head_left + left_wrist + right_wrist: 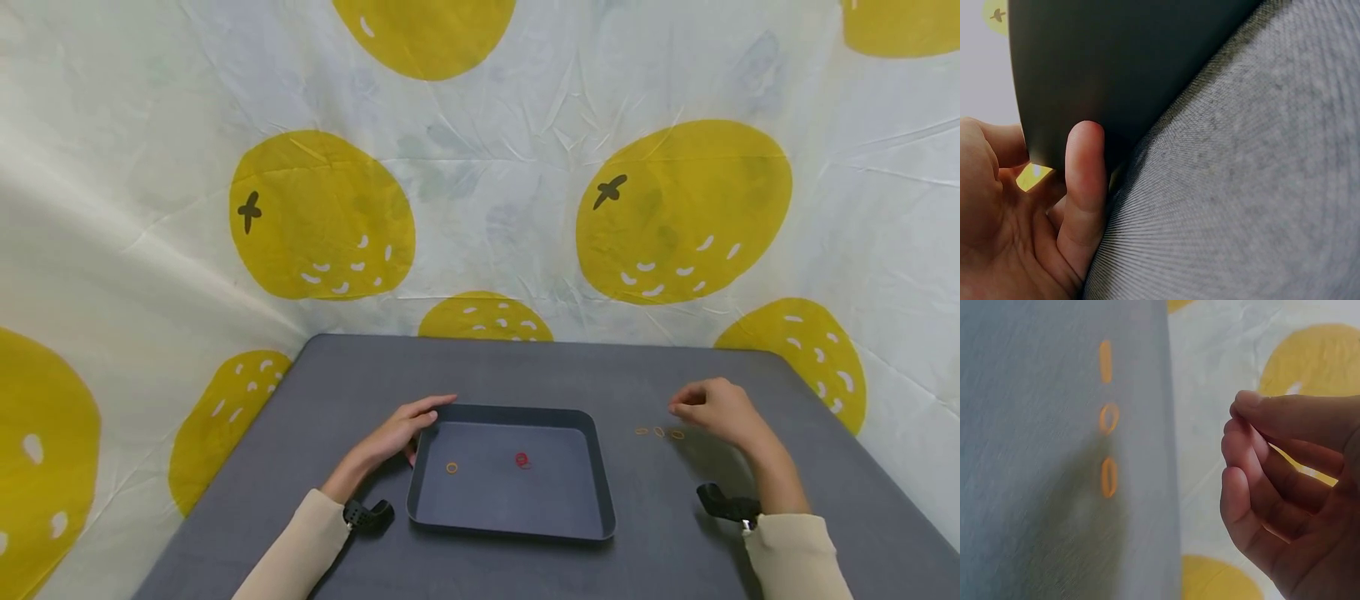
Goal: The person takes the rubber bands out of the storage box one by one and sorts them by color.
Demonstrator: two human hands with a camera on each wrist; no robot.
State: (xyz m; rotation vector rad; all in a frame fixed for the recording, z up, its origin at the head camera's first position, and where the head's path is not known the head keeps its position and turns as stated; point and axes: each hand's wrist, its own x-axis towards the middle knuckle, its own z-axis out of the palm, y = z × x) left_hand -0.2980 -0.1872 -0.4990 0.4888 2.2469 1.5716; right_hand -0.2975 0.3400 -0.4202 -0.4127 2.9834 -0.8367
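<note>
A dark grey rectangular tray (510, 518) lies on the table. Inside it are a small orange rubber band (447, 468) on the left and red rubber bands (521, 459), apparently overlapping, near the middle. My left hand (401, 432) grips the tray's far left corner; in the left wrist view a finger (1085, 165) presses against the tray's outer wall (1110, 69). Right of the tray, three orange rubber bands (1105, 361) lie in a row on the table. Just above the rightmost, my right hand (716, 408) has its fingers curled and thumb against the index fingertip, with nothing visible between them.
The grey cloth-covered table (495, 375) extends back to a white curtain (495, 208) printed with big yellow fruit. Each wrist wears a black camera mount, seen at the left wrist mount (369, 517) and the right wrist mount (727, 504).
</note>
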